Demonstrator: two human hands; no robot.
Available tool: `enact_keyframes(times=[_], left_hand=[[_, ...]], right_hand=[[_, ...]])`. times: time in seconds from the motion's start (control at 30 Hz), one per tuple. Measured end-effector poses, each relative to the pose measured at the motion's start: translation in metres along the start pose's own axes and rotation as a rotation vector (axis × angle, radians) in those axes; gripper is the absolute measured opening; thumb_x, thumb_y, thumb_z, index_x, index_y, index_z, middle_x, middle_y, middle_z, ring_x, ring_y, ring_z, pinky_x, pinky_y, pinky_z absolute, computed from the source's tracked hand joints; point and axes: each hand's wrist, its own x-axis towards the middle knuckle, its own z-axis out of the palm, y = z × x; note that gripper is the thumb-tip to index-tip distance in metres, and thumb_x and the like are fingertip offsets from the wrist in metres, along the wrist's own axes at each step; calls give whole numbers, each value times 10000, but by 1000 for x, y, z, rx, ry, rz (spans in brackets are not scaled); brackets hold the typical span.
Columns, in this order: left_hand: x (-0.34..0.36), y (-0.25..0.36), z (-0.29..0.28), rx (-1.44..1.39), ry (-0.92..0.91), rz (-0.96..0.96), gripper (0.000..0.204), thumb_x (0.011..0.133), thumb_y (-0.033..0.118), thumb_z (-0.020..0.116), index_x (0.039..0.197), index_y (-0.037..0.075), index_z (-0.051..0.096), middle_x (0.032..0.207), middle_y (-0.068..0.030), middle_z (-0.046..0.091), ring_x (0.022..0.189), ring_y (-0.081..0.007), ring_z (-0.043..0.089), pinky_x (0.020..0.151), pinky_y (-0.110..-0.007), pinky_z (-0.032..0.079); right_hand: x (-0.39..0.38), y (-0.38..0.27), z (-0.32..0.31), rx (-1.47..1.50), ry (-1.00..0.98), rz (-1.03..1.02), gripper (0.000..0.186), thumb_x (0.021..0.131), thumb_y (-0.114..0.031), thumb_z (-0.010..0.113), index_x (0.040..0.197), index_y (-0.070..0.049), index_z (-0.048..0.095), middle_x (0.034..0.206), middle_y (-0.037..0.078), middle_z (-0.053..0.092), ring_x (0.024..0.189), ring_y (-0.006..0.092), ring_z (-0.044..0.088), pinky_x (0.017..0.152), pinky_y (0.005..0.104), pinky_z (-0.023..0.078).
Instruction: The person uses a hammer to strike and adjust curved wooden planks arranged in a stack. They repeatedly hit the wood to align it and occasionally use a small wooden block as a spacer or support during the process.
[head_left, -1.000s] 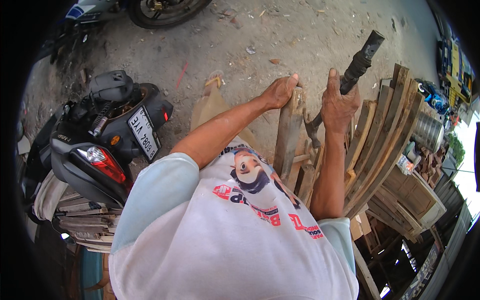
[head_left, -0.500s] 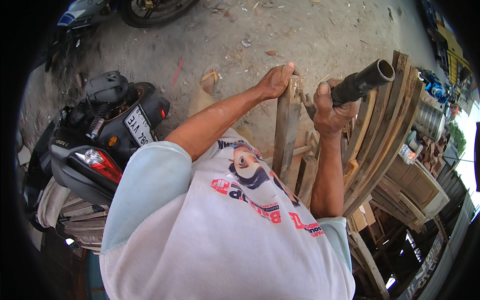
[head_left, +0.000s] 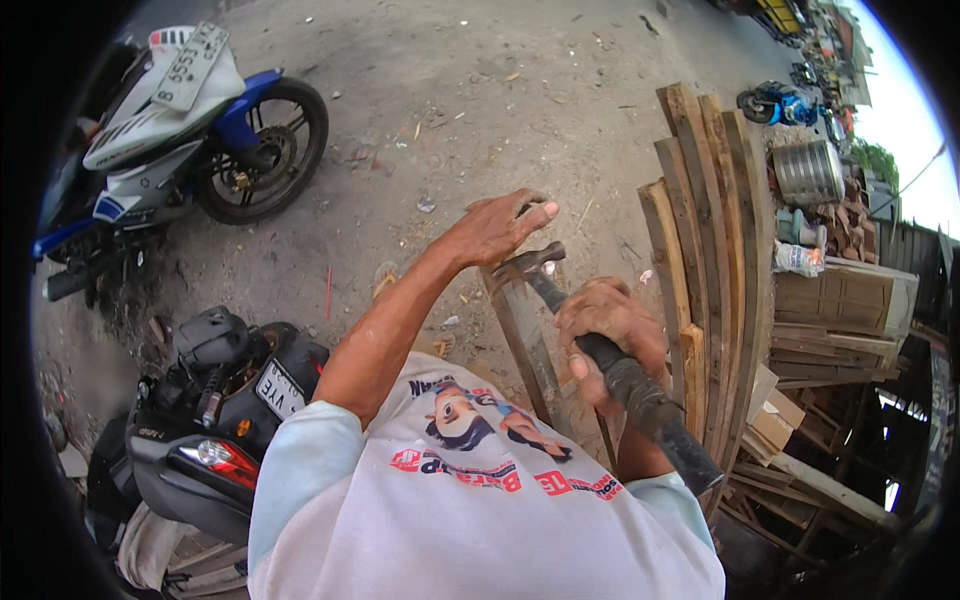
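My right hand (head_left: 610, 340) is closed round the long, dark, tape-wrapped handle of a hammer (head_left: 650, 410). The hammer head (head_left: 530, 258) lies over the top end of an upright wooden plank (head_left: 525, 350), just below my left hand (head_left: 505, 225). That hand has its fingers curled at the plank's top end; what, if anything, is in them I cannot make out. Several long timber boards (head_left: 715, 250) lean upright to the right of both hands. My printed white shirt covers the lower middle of the view and hides the plank's lower part.
A white-and-blue motorcycle (head_left: 150, 130) is at upper left, a black scooter (head_left: 190, 460) at lower left. Dusty ground (head_left: 430, 100) with small litter lies ahead. At right are a metal drum (head_left: 805, 175), wooden panels (head_left: 840, 305), piled timber and a distant blue motorcycle (head_left: 790, 105).
The view has swung, showing more of the white-and-blue motorcycle. My right hand has moved down-left and turned the hammer, bringing its head to the plank's top, beneath my left hand.
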Motion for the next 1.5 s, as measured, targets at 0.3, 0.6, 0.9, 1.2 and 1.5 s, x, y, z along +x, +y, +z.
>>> enact_keyframes(times=[0.3, 0.6, 0.9, 1.2, 1.5], left_hand=[[32, 93, 99, -424, 173, -75, 390, 950, 413, 746, 1003, 32, 681, 617, 59, 479, 483, -47, 406, 441, -239, 313], [70, 157, 59, -366, 201, 228, 396, 1022, 402, 653, 978, 8, 649, 595, 67, 427, 480, -51, 392, 457, -239, 306], [131, 78, 6, -440, -31, 196, 373, 1044, 375, 634, 955, 14, 666, 603, 68, 432, 482, -36, 359, 443, -237, 284], [141, 59, -7, -386, -4, 136, 417, 1067, 411, 572, 956, 17, 652, 611, 55, 435, 499, -55, 388, 458, -261, 319], [134, 68, -51, -508, -161, -49, 396, 1103, 366, 489, 1001, 18, 649, 641, 40, 455, 512, -80, 409, 471, -280, 330]], right_hand=[[-109, -29, -101, -13, 221, 111, 406, 794, -146, 833, 1125, -22, 634, 1118, 174, 660, 1095, 344, 651, 908, 454, 536], [-172, -7, -27, 310, 874, 596, 391, 940, -172, 721, 1253, 45, 637, 1082, 155, 717, 937, 202, 713, 858, 344, 578], [-93, 36, 69, 119, 1111, 621, 346, 948, -165, 700, 1236, 23, 663, 1012, 133, 725, 890, 174, 691, 798, 311, 560], [-59, 2, 53, -8, 998, 747, 345, 939, -169, 699, 1236, 2, 663, 1087, 144, 723, 910, 198, 695, 828, 337, 556], [24, -41, 32, 20, 1195, 377, 138, 936, -102, 640, 1014, 11, 646, 1047, 168, 708, 1017, 269, 683, 975, 434, 524]])
